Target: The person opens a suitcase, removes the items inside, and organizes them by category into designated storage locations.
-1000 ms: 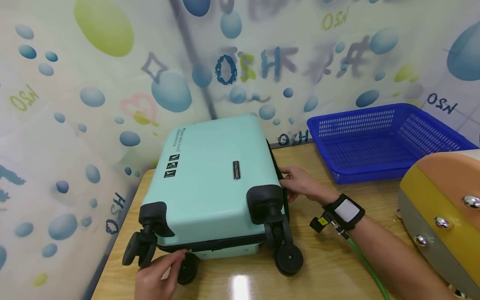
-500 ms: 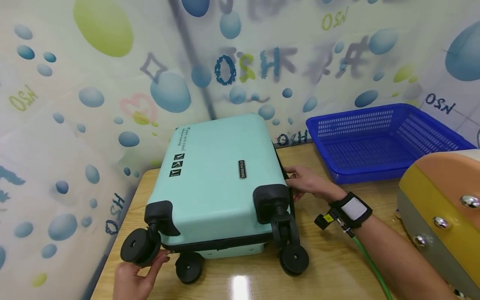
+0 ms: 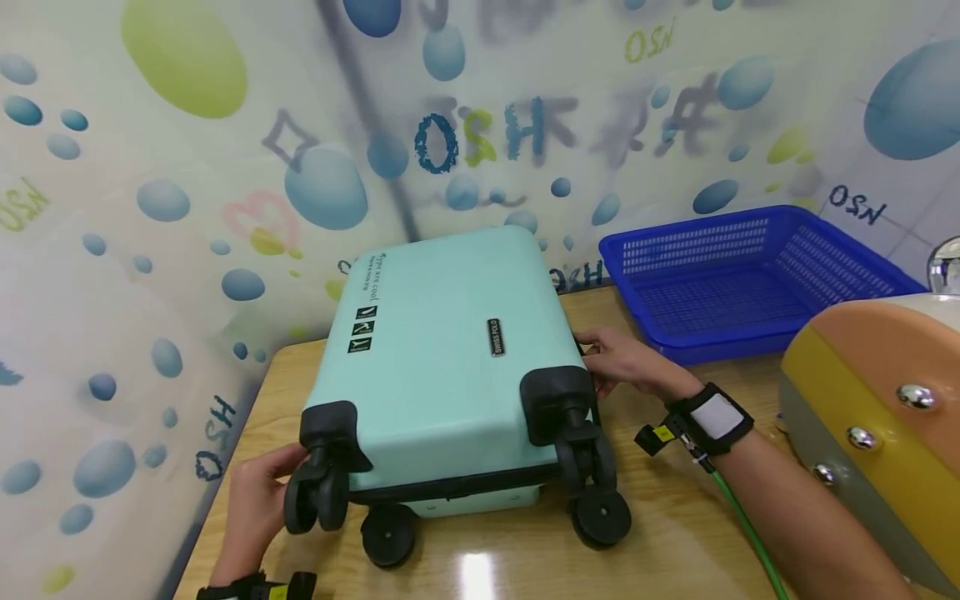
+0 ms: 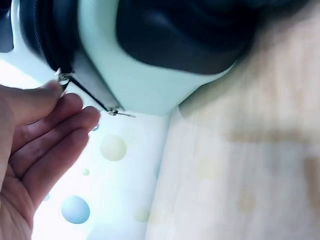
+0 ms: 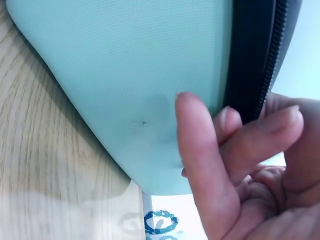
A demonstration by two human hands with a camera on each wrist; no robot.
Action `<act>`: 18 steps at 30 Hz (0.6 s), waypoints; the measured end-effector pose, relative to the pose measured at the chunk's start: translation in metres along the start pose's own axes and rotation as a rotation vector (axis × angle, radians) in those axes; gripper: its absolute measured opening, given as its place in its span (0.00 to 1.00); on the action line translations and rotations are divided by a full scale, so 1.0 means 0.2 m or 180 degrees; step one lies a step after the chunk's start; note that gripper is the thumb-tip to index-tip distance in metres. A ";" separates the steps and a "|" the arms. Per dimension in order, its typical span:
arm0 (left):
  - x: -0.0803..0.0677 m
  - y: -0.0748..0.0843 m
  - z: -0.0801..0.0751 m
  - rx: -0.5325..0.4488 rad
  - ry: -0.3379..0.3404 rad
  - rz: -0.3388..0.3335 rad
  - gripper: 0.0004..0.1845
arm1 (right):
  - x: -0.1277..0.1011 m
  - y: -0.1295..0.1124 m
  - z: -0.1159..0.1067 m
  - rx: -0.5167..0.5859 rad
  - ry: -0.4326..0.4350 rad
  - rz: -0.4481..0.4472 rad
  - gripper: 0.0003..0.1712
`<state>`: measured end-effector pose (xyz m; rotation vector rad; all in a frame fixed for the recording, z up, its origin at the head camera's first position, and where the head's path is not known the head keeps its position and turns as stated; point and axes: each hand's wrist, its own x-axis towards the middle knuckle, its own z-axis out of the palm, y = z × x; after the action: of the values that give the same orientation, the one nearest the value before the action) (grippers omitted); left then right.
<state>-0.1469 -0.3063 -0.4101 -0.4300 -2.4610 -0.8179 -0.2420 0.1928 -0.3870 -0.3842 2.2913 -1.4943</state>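
The mint suitcase (image 3: 450,367) lies flat at the centre of the desk (image 3: 675,533), four wheels visible. Only the left wrist view shows the zipper pulls (image 4: 64,78) touching the left hand (image 3: 258,500), fingers relaxed; earlier it was lower. The right hand (image 3: 626,362) curls on the zipper edge.

Bare forearms, no sleeves in view. Around the right wrist, just behind the right hand (image 3: 626,365), a black strap (image 3: 712,419) with a pale grey rectangular patch on top, a small black block with a yellow label clipped beside it, and a green cable (image 3: 742,525) trailing back along the forearm. Behind the left hand (image 3: 258,500), at the bottom edge of the head view, a black wristband (image 3: 255,588) with a yellow-marked black block, only partly visible.
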 end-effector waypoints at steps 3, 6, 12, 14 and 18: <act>0.04 -0.01 -0.01 0.0011 -0.0144 -0.0034 0.10 | 0.00 -0.01 0.00 0.0006 -0.0042 -0.0042 0.38; 0.06 0.01 -0.04 0.0055 -0.0386 -0.0136 0.10 | -0.01 -0.01 -0.01 0.0020 -0.0052 -0.0067 0.38; 0.16 0.14 -0.16 0.0305 -0.0105 -0.0032 0.11 | -0.02 -0.01 -0.01 -0.0040 -0.0054 0.0008 0.39; 0.19 0.23 -0.23 0.0421 0.0217 0.0096 0.12 | -0.02 -0.01 0.00 -0.0057 -0.0047 0.0014 0.40; 0.24 0.50 -0.34 0.0534 0.0491 0.0485 0.11 | -0.02 -0.01 -0.01 -0.0023 -0.0057 -0.0007 0.39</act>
<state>-0.1162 -0.2657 -0.2895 -0.4677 -2.2994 -0.5561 -0.2384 0.1951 -0.3833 -0.4006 2.2837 -1.4780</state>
